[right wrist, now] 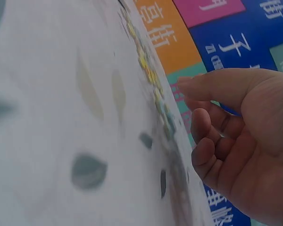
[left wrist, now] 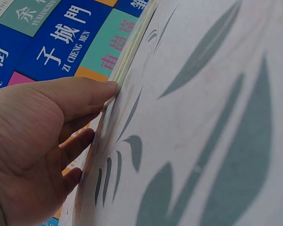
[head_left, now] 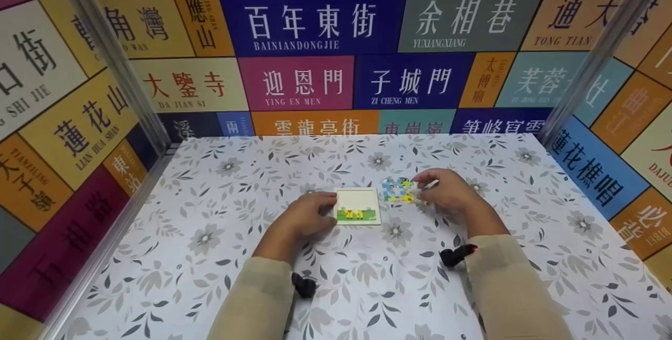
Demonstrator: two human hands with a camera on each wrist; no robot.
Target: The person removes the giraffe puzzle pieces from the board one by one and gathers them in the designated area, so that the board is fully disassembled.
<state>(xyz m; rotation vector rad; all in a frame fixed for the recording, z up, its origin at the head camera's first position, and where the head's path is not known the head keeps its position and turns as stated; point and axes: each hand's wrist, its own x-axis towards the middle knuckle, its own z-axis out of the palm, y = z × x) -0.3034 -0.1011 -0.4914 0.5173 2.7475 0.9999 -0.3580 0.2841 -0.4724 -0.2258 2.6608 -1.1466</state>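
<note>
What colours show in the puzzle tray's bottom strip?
Mostly green and yellow; the strip in the puzzle tray shows best in the head view.

At upper centre of your head view, a dark blue panel [head_left: 315, 19] reads 百年東街, "BAINIANDONGJIE", and you find "YUXIANGXIANG" under 余相巷 on the grey panel [head_left: 472, 14] to its right. Below them, you read "YING EN MEN" on a pink panel [head_left: 297, 83] and "ZI CHENG MEN" under 子城門 on a smaller blue panel [head_left: 413, 82]. Toward upper left, a cream panel [head_left: 189, 85] shows you "DA JIAN SI"; at far left, a yellow panel [head_left: 81, 122] says "LIAN HUA SHAN". Your left wrist view repeats "ZI CHENG MEN" at upper left.
</note>
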